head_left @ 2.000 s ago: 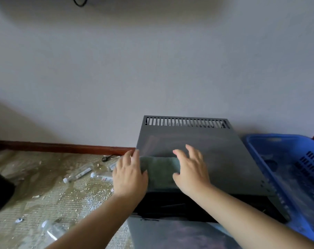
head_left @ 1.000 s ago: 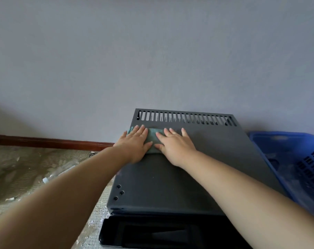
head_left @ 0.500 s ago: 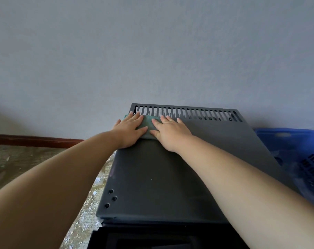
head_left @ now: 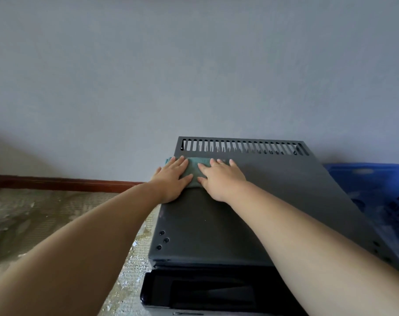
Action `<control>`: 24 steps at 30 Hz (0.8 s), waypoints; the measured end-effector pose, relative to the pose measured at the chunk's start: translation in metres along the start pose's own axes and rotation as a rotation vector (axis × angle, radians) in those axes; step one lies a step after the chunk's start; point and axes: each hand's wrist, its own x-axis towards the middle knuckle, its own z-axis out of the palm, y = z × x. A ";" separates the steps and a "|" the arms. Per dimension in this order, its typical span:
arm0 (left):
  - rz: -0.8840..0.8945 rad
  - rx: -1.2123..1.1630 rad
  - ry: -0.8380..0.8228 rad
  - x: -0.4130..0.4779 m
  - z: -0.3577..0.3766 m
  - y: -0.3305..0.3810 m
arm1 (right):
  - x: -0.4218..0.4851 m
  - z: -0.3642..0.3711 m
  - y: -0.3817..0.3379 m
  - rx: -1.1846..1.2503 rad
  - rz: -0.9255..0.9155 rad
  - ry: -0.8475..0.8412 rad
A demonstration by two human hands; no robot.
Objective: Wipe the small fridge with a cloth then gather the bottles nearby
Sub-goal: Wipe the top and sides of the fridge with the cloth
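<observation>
Both hands lay flat on a green cloth [head_left: 193, 170] at the back-left corner of the small fridge [head_left: 205, 226], on its grey top just in front of the vent slots [head_left: 239, 147]. The left hand [head_left: 172, 179] pressed the cloth's left part and the right hand [head_left: 222, 179] its right part, each with fingers straight and close together, the thumbs nearly meeting. The fridge stood against a pale wall [head_left: 194, 65], with a blue basket [head_left: 376, 185] just beside it on the right and a littered floor [head_left: 45, 220] edged by a brown skirting board [head_left: 57, 181] on the left.
</observation>
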 end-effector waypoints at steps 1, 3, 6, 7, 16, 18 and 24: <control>-0.001 -0.009 0.002 -0.004 0.000 0.000 | -0.004 0.000 -0.002 0.001 -0.001 -0.003; -0.006 -0.032 0.010 -0.013 0.001 0.001 | -0.012 0.000 -0.006 0.007 -0.005 0.000; -0.005 -0.056 0.013 -0.031 0.002 0.003 | -0.028 0.003 -0.011 0.022 -0.015 0.003; -0.003 -0.056 0.017 -0.038 0.003 0.004 | -0.033 0.004 -0.012 0.021 -0.020 0.003; 0.005 0.047 -0.001 -0.098 0.011 0.010 | -0.087 0.004 -0.028 -0.061 -0.062 -0.009; 0.021 0.040 -0.016 -0.113 0.012 0.010 | -0.103 0.008 -0.030 -0.068 -0.072 -0.011; 0.044 0.116 -0.027 -0.155 0.020 0.024 | -0.146 0.011 -0.037 -0.043 -0.096 -0.004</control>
